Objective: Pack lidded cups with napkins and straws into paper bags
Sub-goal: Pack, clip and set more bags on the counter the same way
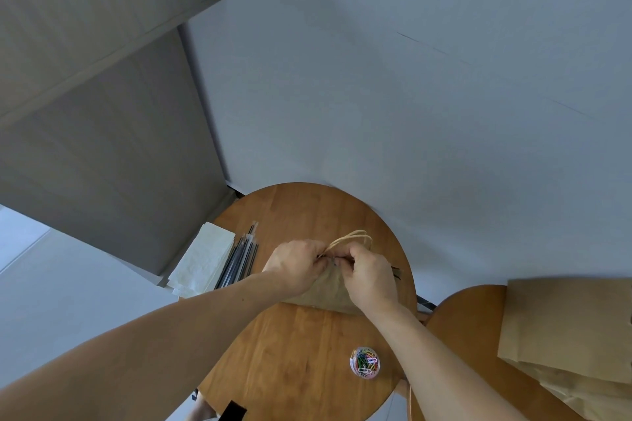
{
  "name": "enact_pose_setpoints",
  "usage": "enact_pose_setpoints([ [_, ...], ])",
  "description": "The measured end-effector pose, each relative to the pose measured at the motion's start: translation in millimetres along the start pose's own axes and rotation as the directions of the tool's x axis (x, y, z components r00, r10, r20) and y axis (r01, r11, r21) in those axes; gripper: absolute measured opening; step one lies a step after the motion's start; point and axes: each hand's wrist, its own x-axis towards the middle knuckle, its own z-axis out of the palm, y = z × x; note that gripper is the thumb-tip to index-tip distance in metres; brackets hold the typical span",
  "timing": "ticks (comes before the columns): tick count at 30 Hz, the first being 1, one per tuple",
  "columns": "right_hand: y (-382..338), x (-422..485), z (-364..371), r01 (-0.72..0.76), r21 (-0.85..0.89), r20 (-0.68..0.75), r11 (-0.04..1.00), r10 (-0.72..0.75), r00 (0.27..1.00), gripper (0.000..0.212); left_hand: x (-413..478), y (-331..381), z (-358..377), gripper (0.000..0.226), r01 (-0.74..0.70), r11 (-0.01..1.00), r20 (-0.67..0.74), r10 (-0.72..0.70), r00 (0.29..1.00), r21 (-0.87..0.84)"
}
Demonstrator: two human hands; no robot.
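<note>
A brown paper bag with pale twine handles stands on the round wooden table. My left hand and my right hand both pinch the bag's top edge, close together at its middle. Something small and dark shows between the fingertips; I cannot tell what it is. The bag's contents are hidden. To the left lie a stack of white napkins and several dark wrapped straws. No cup is visible.
A clear round tub of coloured paper clips sits near the table's front right. A second wooden table at right carries a pile of flat brown paper bags. A grey cabinet stands at left, a pale wall behind.
</note>
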Motion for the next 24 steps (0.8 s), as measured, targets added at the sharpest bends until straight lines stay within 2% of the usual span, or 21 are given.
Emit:
enact_pose_setpoints([
  [7,0,6,-3,-0.021,-0.184,0.121,0.983,0.044,0.992,0.019,-1,-1,4,0.017,0.011,0.999,-0.019,-0.012,1.0,-0.051],
  [14,-2,10,-3,-0.009,-0.216,0.16,0.976,0.044,0.986,0.02,-5,-3,8,0.025,0.016,0.998,-0.035,-0.018,0.999,-0.06],
  [17,-2,8,-4,0.004,-0.224,0.158,0.974,0.032,0.987,0.021,-2,-2,5,0.019,0.025,0.999,-0.013,-0.026,1.0,-0.047],
  [19,-3,1,-8,0.036,-0.151,0.104,0.988,-0.02,0.994,0.022,1,-1,-2,0.016,0.017,0.999,0.021,-0.016,1.0,-0.036],
  [21,1,-8,-14,0.149,-0.017,-0.036,0.989,-0.149,0.988,0.02,3,-4,-9,0.011,-0.01,0.999,0.083,0.014,0.996,-0.045],
  [23,10,-20,-22,0.303,0.033,-0.211,0.952,-0.29,0.933,0.011,2,-10,-16,0.013,-0.016,0.998,0.14,0.024,0.99,-0.056],
  [24,15,-25,-27,0.336,0.033,-0.262,0.941,-0.316,0.912,0.01,0,-15,-19,0.019,-0.002,0.998,0.153,0.011,0.988,-0.062],
])
